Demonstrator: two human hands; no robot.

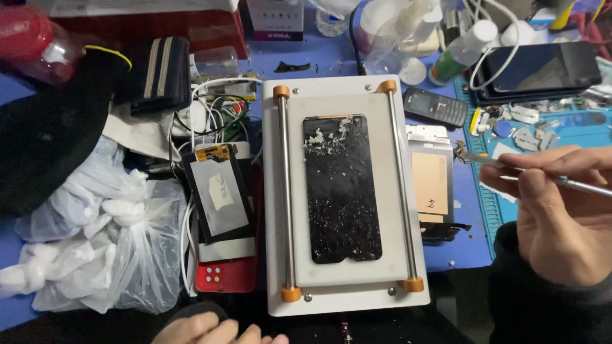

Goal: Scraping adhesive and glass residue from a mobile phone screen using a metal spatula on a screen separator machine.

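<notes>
1. Your right hand (561, 216) sits off to the right of the work, fingers pinched together on a slim metal tool (510, 167), held like a pen. Its flat tip points left toward the plate, clear of it and hanging over the blue mat (548, 137).

2. Your left hand (213, 331) is only just in view at the bottom edge, fingers curled near the front of the plate. I cannot tell whether it holds anything; nothing shows in it.

3. The black phone screen (342, 191) lies flat in the middle of the white separator plate (280, 105), lengthwise between the two steel rails (285, 191) with orange ends. My read is that the rails bracket it so it can't slide sideways.

4. Look at that glass: white flecks and crumbs are scattered all over it, thickest in a clump at the top left corner, thinner toward the bottom. A thin orange-brown strip shows along the top edge.

5. Just left of the plate another display panel (220, 199) lies on a red case, white sticker on its back. Just right, a panel with a tan backing (430, 185) leans half under the plate's edge.

6. Farther right on the mat are a small dark keypad phone (437, 107), a large dark phone (542, 69) and loose scraps. White plastic bags (121, 236) are heaped at the left.
</notes>
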